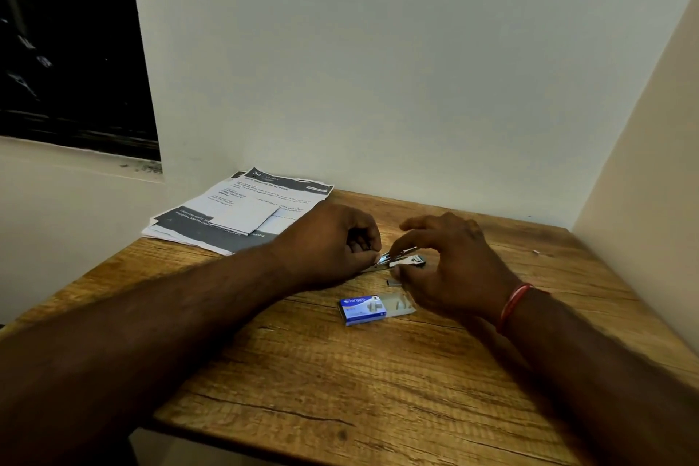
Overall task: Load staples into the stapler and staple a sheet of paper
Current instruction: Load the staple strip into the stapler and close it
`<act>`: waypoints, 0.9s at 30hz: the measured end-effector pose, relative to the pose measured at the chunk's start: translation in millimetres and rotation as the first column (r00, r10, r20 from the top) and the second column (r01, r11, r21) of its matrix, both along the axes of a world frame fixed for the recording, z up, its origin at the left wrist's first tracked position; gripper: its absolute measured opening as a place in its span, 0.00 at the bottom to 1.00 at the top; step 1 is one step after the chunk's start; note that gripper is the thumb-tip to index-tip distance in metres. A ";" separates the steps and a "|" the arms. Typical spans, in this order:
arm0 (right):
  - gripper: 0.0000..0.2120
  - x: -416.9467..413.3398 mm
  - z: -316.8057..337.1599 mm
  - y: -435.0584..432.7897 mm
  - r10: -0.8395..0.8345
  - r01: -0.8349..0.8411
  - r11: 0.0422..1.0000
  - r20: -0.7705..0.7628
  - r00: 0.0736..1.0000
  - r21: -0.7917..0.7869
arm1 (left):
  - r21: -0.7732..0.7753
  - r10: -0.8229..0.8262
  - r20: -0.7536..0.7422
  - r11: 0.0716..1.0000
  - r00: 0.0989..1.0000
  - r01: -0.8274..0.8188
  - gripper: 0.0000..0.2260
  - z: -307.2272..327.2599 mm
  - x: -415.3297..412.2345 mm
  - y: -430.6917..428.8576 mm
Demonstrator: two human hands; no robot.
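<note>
Centrally, stapler [404,260], between left fingers [367,256], right fingers [407,243]

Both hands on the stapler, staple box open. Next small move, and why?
Probably feed the loose staple strip into the stapler rail. The left hand pinches its metal end, the right hand holds its body, and the paper stack lies apart, so loading looks unfinished.

counter [340,371]: brown wood grain
box [362,309]: blue, white print
papers [242,210]: white, grey bands
wristband [511,306]: red
stapler [403,260]: silver

Left hand [333,244] pinches with curled fingers, right hand [452,265] grips just opposite.
</note>
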State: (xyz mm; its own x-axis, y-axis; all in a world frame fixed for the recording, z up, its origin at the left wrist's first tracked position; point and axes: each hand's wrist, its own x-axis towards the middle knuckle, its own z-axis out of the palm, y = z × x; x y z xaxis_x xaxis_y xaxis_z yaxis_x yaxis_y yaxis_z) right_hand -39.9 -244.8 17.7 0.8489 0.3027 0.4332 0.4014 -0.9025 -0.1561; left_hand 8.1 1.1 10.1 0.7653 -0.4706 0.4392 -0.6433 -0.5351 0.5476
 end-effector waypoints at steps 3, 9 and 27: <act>0.12 1.7 -0.7 -2.4 -0.012 0.012 1.000 -0.001 1.000 0.007 | 0.002 -0.001 -0.008 1.000 1.000 0.001 0.05 0.2 0.4 0.2; 0.09 5.1 0.3 -10.8 -0.027 0.026 0.996 0.014 1.000 0.080 | 0.007 0.003 0.005 1.000 1.000 -0.003 0.04 0.1 0.3 -0.1; 0.13 1.1 5.1 -8.3 0.087 -0.087 0.972 0.007 0.996 0.216 | 0.007 -0.001 -0.004 1.000 1.000 0.002 0.06 -3.8 6.2 1.6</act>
